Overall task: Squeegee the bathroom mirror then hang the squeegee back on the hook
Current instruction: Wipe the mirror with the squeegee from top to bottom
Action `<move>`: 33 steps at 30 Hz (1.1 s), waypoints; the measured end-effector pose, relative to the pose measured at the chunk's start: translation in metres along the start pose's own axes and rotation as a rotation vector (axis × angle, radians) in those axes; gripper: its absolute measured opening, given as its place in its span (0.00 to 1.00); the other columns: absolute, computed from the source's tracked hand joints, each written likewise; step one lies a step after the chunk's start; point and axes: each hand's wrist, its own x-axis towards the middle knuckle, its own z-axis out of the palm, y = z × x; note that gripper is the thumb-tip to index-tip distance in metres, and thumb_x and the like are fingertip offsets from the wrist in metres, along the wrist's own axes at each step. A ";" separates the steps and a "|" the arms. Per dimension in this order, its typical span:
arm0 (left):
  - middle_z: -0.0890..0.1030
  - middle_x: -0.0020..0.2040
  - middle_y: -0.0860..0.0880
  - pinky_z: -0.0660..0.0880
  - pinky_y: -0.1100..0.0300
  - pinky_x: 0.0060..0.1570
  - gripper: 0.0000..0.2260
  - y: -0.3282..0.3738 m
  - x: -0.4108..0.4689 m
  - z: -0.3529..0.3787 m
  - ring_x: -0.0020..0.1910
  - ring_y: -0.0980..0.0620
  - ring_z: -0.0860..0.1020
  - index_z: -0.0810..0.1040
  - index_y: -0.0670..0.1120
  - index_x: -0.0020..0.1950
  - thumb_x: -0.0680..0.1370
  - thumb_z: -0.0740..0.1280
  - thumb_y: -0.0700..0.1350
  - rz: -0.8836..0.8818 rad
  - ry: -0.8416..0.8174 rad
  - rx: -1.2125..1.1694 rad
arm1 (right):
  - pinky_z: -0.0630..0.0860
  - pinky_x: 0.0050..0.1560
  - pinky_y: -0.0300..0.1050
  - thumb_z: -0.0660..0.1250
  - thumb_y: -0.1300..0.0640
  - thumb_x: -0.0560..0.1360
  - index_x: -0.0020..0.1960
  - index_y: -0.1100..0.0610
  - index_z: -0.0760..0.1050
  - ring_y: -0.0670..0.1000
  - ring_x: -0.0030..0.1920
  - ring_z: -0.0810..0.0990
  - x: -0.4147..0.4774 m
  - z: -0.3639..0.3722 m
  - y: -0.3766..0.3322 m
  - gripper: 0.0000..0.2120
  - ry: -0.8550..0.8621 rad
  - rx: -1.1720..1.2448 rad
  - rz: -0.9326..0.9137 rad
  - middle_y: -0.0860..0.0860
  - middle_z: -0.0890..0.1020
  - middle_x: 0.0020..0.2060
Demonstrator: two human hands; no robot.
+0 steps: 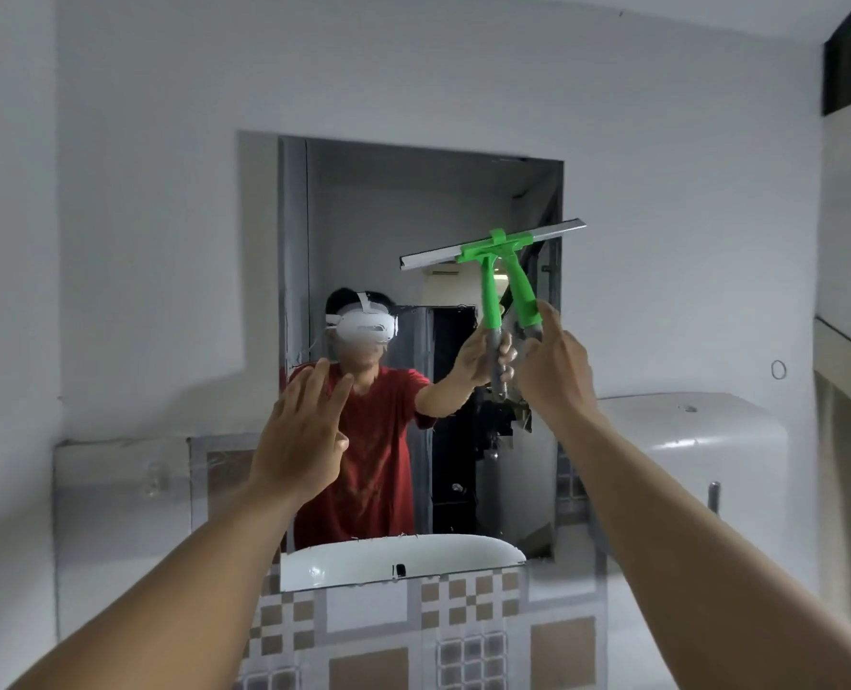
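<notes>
A rectangular mirror hangs on the white wall straight ahead. My right hand is shut on the grey lower end of a green-handled squeegee. Its metal blade lies slanted across the mirror's upper right part, right end higher, at or very near the glass. The squeegee's reflection shows right beside it. My left hand is raised in front of the mirror's lower left, fingers spread, holding nothing. No hook is clearly in view.
A white basin shows reflected at the mirror's bottom edge. Patterned brown and grey tiles cover the wall below. A white rounded tank stands at the right, with a small ring on the wall above it.
</notes>
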 end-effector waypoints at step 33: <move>0.63 0.79 0.38 0.73 0.47 0.67 0.38 -0.009 -0.070 0.044 0.78 0.38 0.63 0.62 0.42 0.80 0.74 0.76 0.45 -0.024 -0.083 -0.006 | 0.71 0.28 0.46 0.60 0.62 0.78 0.81 0.40 0.42 0.57 0.47 0.80 -0.091 0.111 -0.061 0.41 -0.207 0.044 -0.135 0.47 0.82 0.49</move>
